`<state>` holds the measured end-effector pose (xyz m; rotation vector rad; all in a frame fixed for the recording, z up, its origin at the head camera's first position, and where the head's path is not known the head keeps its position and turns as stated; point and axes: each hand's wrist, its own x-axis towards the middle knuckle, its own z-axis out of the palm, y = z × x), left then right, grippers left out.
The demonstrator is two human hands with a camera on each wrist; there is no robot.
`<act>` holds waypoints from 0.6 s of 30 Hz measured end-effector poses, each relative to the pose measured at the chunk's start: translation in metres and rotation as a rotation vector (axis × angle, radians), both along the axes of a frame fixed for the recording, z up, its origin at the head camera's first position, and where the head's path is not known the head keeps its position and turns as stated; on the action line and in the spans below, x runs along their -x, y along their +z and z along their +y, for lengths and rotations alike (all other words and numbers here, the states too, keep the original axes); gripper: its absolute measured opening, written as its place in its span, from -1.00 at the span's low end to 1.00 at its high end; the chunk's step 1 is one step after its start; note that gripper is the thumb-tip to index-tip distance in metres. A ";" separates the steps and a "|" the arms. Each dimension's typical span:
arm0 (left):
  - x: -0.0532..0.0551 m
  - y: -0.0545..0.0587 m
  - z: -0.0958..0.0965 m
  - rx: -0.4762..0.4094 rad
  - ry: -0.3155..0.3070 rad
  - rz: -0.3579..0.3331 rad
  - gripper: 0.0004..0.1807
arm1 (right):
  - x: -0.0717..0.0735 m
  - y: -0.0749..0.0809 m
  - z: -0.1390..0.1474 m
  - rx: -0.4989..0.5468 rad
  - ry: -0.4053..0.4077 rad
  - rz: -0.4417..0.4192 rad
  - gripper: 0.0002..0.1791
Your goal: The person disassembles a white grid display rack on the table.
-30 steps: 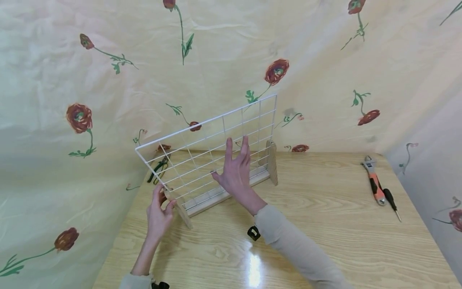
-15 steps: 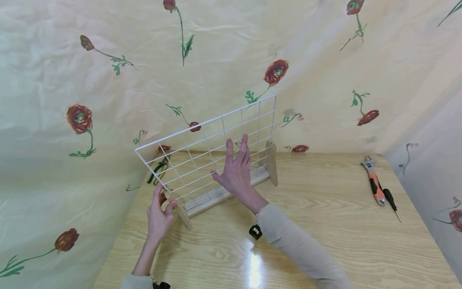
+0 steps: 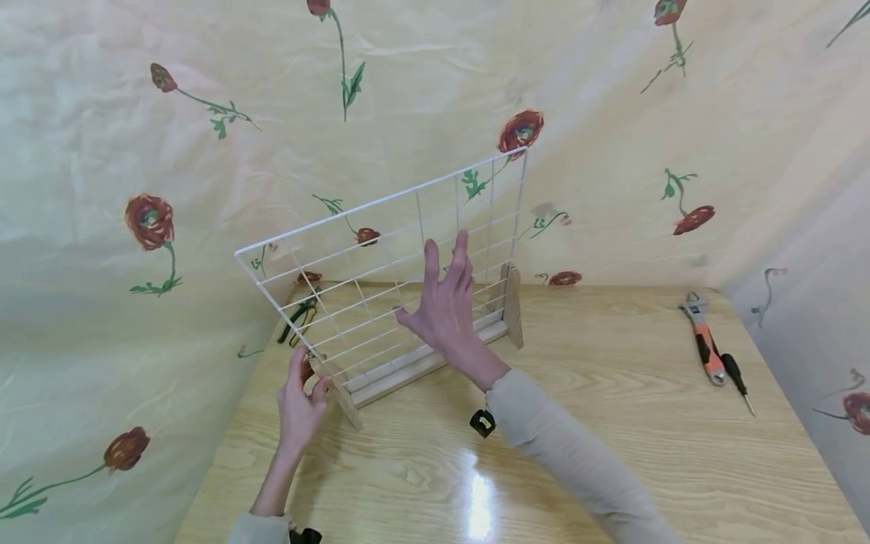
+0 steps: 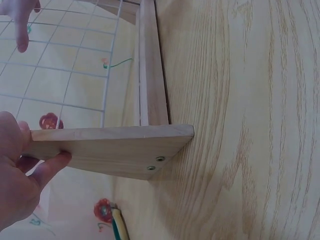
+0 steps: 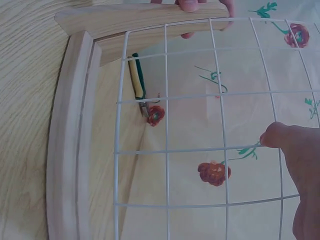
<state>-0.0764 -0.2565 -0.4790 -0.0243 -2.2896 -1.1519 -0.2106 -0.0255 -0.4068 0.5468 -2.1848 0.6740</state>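
Note:
A white wire grid (image 3: 353,279) stands tilted over a wooden frame, its lower wire apart from the wooden crossbar (image 5: 70,150) in the wrist views. My left hand (image 3: 301,397) pinches the upper end of the left wooden side piece (image 4: 105,142), thumb on one face and fingers behind. Two screw heads (image 4: 155,163) show low on that piece. My right hand (image 3: 445,317) is spread on the grid, index and middle fingers straight and pointing up. Its thumb (image 5: 275,135) lies at a wire crossing in the right wrist view. The right side piece (image 3: 513,306) stands upright.
Pliers (image 3: 299,319) with dark and yellow handles lie behind the grid at left. An adjustable wrench (image 3: 705,340) and a screwdriver (image 3: 738,381) lie at the table's right. A flower-patterned cloth (image 3: 612,151) hangs behind the wood-grain table (image 3: 612,378).
The wire grid has risen in the frame, its top edge higher, and my right hand has moved up with it. My left hand stays on the side piece.

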 end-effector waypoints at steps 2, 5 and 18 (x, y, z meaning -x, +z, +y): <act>0.000 0.000 0.000 -0.003 0.003 -0.002 -0.26 | 0.001 0.004 0.000 -0.004 -0.004 0.001 0.47; 0.000 0.000 0.001 0.007 0.012 -0.003 -0.26 | 0.000 0.011 0.000 -0.010 -0.011 0.005 0.47; 0.000 -0.002 0.000 0.041 0.013 0.034 -0.24 | 0.001 0.040 0.000 -0.021 -0.011 0.038 0.51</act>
